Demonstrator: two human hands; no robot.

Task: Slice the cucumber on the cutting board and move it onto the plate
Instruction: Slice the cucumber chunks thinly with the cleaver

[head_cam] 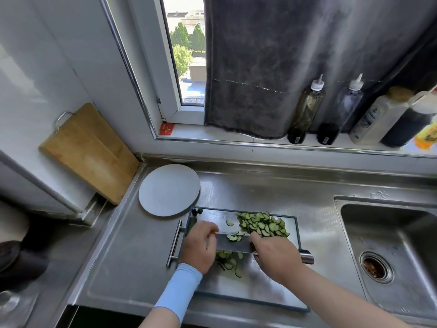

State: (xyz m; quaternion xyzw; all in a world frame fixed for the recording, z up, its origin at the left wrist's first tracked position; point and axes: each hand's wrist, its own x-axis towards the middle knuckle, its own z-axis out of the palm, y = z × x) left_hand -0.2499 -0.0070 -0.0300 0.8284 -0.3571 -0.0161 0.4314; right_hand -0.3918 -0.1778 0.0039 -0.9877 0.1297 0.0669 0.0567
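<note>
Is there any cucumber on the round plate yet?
No, the plate is bare; the cucumber slices lie on the cutting board, with a few on the knife.

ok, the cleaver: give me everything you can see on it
The cleaver has a broad rectangular blade of dull grey metal and a round steel handle, whose butt sticks out past the right-hand grip holding it. It is held low over the cutting board, blade lying near flat, with a few cucumber slices resting on it. The left-hand grip is at the blade's left end, fingers seemingly touching it. More slices lie beneath and beyond it.
</note>
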